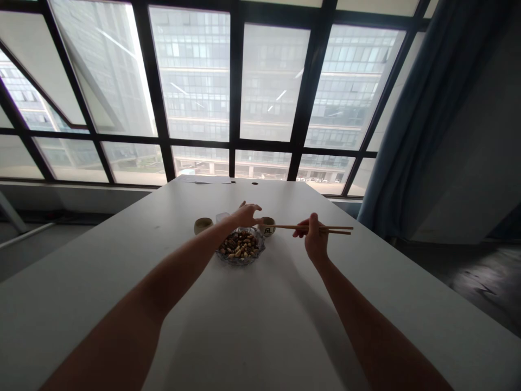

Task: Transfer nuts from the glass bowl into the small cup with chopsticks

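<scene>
My right hand is closed around a pair of wooden chopsticks, held level, their tips pointing left to a small cup with a dark character on its side. My left hand reaches over the back of a clear glass bowl, thumb and fingers apart, close to that cup's left rim. Whether it touches the cup I cannot tell. The bowl holds a heap of peanuts and other nuts. Left of it stands a second small cup, partly behind my left forearm.
A clear plastic-looking container stands behind the bowl. All this is on a long white table. Sheets of paper lie at its far end, by two dark round holes. Beyond are windows, with a blue curtain at right.
</scene>
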`<state>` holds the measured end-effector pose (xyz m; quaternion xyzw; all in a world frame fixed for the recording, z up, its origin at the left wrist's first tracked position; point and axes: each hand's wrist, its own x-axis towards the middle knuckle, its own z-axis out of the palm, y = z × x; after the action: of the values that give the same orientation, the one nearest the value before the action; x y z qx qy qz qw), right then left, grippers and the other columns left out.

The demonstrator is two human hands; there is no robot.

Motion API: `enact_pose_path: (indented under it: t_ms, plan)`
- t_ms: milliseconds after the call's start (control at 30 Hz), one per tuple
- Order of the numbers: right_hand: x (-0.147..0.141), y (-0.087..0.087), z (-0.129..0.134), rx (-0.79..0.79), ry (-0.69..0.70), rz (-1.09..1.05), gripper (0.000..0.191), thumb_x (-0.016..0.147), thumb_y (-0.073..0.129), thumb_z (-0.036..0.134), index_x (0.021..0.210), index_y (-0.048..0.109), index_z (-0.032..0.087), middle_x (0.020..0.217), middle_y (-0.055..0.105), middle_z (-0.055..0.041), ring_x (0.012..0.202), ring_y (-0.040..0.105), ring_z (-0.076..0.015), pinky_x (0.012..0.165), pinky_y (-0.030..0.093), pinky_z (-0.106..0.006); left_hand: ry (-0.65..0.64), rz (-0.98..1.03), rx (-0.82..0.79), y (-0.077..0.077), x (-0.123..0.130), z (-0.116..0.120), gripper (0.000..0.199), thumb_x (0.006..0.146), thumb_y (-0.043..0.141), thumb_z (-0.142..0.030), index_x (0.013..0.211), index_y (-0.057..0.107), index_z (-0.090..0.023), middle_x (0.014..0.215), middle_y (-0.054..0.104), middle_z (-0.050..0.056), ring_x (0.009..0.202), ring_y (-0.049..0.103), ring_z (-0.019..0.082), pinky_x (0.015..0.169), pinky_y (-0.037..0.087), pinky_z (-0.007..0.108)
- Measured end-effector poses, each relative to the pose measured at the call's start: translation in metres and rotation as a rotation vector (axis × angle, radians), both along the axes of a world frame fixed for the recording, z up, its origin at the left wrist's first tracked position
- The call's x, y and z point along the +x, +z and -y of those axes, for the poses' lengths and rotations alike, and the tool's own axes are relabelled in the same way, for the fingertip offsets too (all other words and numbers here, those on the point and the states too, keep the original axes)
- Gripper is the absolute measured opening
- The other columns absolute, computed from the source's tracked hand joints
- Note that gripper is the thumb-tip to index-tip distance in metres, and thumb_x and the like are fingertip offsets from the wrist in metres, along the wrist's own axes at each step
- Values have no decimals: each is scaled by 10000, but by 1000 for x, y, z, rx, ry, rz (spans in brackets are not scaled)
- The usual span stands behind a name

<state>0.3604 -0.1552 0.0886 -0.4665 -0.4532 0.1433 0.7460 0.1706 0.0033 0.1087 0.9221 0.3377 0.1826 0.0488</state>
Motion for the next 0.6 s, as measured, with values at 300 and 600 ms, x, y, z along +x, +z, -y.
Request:
enact_pose_path:
  t_ms: [300, 600]
  plan:
    - [-50, -20, -1, -129, 210, 302, 608, 837, 541, 782, 712, 687, 205, 596, 714, -52, 549, 645, -190, 552, 510, -322, 118, 457, 214, -50, -131, 52, 130, 881, 578, -273, 885, 692, -210, 851, 650, 45, 806, 616, 195, 796, 536, 343]
    - [-92, -28, 13, -103, 321, 509, 517, 940, 505, 641, 675, 679, 232, 652, 739, -56, 625, 698, -218, 633, 543, -350, 184, 635, 50, -88, -153, 61, 201, 911, 560, -348, 976, 661, -187, 896, 655, 59, 710, 619, 170, 685, 541, 312]
